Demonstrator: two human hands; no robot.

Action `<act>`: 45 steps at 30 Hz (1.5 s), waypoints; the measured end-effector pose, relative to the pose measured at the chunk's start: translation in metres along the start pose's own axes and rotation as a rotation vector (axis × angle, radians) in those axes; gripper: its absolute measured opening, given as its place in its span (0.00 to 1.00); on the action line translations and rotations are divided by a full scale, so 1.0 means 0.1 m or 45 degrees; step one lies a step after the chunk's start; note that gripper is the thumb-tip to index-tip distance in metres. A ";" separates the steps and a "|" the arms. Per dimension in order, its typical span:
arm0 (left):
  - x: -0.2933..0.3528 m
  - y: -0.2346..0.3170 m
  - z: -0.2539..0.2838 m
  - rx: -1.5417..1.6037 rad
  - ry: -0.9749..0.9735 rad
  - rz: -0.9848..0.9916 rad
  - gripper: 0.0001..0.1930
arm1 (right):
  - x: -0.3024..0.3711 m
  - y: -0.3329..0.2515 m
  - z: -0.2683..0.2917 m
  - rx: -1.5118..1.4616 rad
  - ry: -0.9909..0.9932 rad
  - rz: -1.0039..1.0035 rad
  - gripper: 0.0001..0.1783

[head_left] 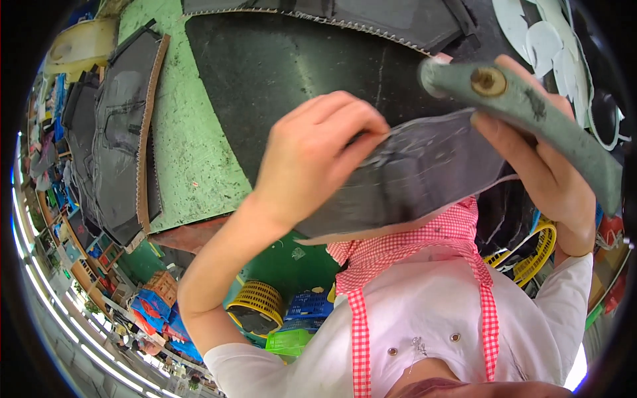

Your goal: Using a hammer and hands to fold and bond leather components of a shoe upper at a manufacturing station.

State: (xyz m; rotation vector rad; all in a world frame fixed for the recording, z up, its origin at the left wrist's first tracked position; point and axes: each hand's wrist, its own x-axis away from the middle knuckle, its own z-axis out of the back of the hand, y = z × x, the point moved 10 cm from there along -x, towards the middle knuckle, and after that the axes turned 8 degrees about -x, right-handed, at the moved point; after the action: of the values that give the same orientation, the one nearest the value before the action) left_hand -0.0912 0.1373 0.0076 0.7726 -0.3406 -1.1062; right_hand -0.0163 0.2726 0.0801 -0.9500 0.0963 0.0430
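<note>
Dark grey curved panel with a pale lower edge (424, 176) hung between your two hands, beside the green counter (206, 146) and before your red-and-white checked apron (431, 225). Your left hand (322, 142) was nearly closed, its fingertips pinching the upper edge, probably to steady it. Your right hand (554, 176) was partly curled at the right end, perhaps for support; one grey-green metal arm (564, 129) covered part of it, so how firmly it gripped could not be told. Two yellow slotted baskets (255, 302) stood below. Dark zigzag-edged pieces (123, 126) overlapped at left, likely stacked to save room, too closely to count.
</note>
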 end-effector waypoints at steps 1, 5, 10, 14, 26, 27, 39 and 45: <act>-0.09 0.06 -0.09 0.040 0.080 -0.020 0.07 | 0.04 0.00 0.04 0.017 0.005 -0.006 0.15; -0.34 0.26 -0.18 -0.336 0.052 -0.134 0.11 | 0.41 0.57 -0.34 -0.037 -0.487 -0.536 0.12; -0.26 0.11 -0.20 -0.224 -0.039 -0.147 0.10 | 0.16 0.38 -0.13 -0.182 -0.180 -0.110 0.10; -0.28 0.27 -0.17 -0.364 0.015 -0.374 0.09 | 0.12 0.38 -0.20 0.036 -0.335 -0.172 0.14; -0.17 0.23 -0.09 -0.519 0.052 -0.430 0.10 | 0.04 0.45 -0.26 -0.004 -0.325 -0.168 0.16; -0.12 0.34 -0.09 -0.664 0.135 -0.541 0.09 | 0.04 0.42 -0.28 -0.008 -0.331 -0.162 0.16; -0.06 0.21 0.04 -0.628 0.072 -0.097 0.14 | 0.10 0.38 -0.59 0.052 -0.542 -0.263 0.14; 0.08 0.19 -0.05 -0.474 0.106 -0.137 0.15 | -0.06 0.30 -0.37 -0.006 -0.259 -0.161 0.12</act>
State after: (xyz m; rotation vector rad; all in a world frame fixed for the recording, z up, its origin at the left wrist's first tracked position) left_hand -0.0722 0.1364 0.0169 0.5073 -0.0190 -1.1912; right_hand -0.0275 0.2603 0.0347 -0.9499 -0.1518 0.0233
